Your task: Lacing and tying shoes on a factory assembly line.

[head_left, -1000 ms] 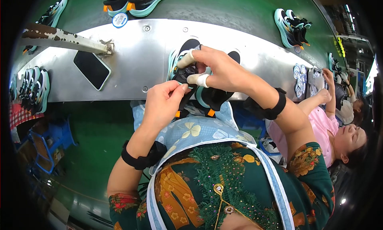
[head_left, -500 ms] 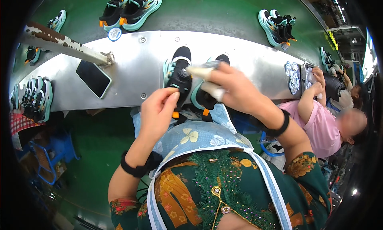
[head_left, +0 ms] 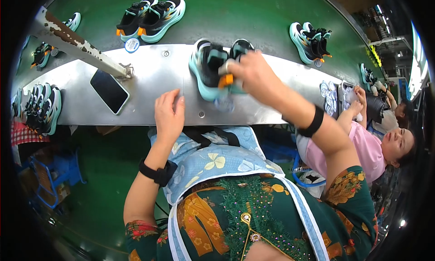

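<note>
Right now the pair of black-and-teal sports shoes with orange heel tabs (head_left: pixel 213 68) sits side by side on the grey metal shelf (head_left: pixel 149 86), toward its far edge and a little right of centre, heels facing the person. They look light and fairly soft in the upper, with a stiffer moulded sole, so they should lift easily; the firm heel end, where the tabs stick out, seems the surest place to take hold, and the smooth sole edge could slide on the metal.

The right hand (head_left: pixel 251 73) reaches out over the pair, its fingers curled down around the heel ends, gripping both shoes together. The left hand (head_left: pixel 168 114) lies flat and relaxed on the near part of the shelf, fingers loosely spread, holding nothing.

To the left on the shelf lies a black slab-shaped phone (head_left: pixel 108 91), beside a rusty white metal bar (head_left: pixel 77 43). More pairs of similar shoes (head_left: pixel 152 16) rest on the green belt (head_left: pixel 244 16) beyond.
</note>
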The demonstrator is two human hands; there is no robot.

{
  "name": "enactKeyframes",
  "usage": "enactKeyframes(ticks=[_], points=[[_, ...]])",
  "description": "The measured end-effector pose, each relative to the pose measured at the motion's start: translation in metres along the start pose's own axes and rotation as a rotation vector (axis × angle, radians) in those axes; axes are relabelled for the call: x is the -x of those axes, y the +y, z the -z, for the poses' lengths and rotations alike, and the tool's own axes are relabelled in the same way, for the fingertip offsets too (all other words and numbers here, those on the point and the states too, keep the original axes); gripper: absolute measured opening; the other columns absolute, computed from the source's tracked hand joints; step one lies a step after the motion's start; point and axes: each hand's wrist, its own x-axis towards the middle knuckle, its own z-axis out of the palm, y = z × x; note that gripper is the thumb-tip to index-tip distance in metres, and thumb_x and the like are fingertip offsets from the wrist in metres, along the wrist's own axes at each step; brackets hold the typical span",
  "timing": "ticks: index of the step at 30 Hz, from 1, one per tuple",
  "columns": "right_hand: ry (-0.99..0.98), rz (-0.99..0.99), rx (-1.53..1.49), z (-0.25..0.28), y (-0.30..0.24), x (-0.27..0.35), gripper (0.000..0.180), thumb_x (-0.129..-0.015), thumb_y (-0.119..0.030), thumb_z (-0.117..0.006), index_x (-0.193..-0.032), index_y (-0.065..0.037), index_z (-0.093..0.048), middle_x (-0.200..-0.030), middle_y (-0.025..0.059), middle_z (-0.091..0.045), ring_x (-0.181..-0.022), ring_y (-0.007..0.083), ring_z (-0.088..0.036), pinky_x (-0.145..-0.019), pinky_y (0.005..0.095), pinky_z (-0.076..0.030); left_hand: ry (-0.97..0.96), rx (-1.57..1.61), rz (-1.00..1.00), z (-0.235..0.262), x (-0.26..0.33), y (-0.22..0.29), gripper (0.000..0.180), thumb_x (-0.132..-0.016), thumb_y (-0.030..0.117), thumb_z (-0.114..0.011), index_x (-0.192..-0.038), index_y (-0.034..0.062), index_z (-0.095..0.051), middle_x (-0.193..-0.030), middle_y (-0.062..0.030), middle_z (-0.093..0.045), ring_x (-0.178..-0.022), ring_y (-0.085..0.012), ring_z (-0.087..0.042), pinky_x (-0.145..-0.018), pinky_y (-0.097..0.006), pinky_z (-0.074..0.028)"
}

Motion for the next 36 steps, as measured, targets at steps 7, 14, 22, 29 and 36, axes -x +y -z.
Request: enactKeyframes(ticks=[7,14,22,29,36], points=[[0.221,-0.112,0.161,-0.045,0.115,-0.1,0.02,-0.084,-0.009,-0.058,-0.099,-0.018,-0.066,-0.084,0.0122,-0.061,-0.087,0.0325,-0.058,-0.081,0.0439,-0.042,0.147,-0.233,-0.298,-0.021,-0.011,-0.007,0.037,-0.079,0.005,-0.063,-0.116,0.0042,-0.061,-0.122,-0.0127,-0.055,-0.114,-0.034,-0.051,-0.098,-0.045,-0.04],[0.415,-0.103,-0.052,-0.03,0.121,-0.079,0.034,-0.082,-0.011,-0.067,-0.114,-0.022,-0.067,-0.1,0.0149,-0.064,-0.099,0.0352,-0.057,-0.093,0.0453,-0.044,0.121,-0.268,-0.262,-0.023,-0.009,-0.01,0.042,-0.077,0.004,-0.062,-0.119,0.0032,-0.061,-0.125,-0.0143,-0.056,-0.117,-0.0347,-0.051,-0.1,-0.045,-0.039],[-0.296,-0.838,0.211,0.085,0.277,0.131,0.05,-0.065,-0.02,-0.083,-0.113,-0.02,-0.07,-0.111,0.0166,-0.064,-0.101,0.0347,-0.062,-0.087,0.0405,-0.05,0.121,-0.387,-0.316,-0.022,-0.012,-0.014,0.043,-0.079,0.006,-0.061,-0.121,0.0029,-0.06,-0.127,-0.0142,-0.056,-0.118,-0.0349,-0.051,-0.096,-0.045,-0.041],[-0.173,-0.891,0.177,0.023,0.297,0.147,0.057,-0.068,-0.01,-0.066,-0.125,-0.013,-0.064,-0.103,0.0211,-0.069,-0.1,0.031,-0.067,-0.09,0.0395,-0.05,0.105,-0.405,-0.282,-0.024,-0.013,-0.001,0.04,-0.08,0.004,-0.059,-0.12,0.0025,-0.061,-0.125,-0.0166,-0.056,-0.117,-0.0348,-0.05,-0.1,-0.045,-0.04],[-0.141,-0.371,-0.3,0.027,0.084,0.068,0.045,-0.076,-0.029,-0.079,-0.111,-0.005,-0.067,-0.091,0.0167,-0.071,-0.079,0.0273,-0.07,-0.074,0.0357,-0.054,-0.129,0.081,-0.002,-0.026,-0.003,0.077,0.052,-0.091,0.025,-0.061,-0.135,0.0018,-0.049,-0.142,-0.0249,-0.039,-0.13,-0.0418,-0.038,-0.108,-0.049,-0.032]])
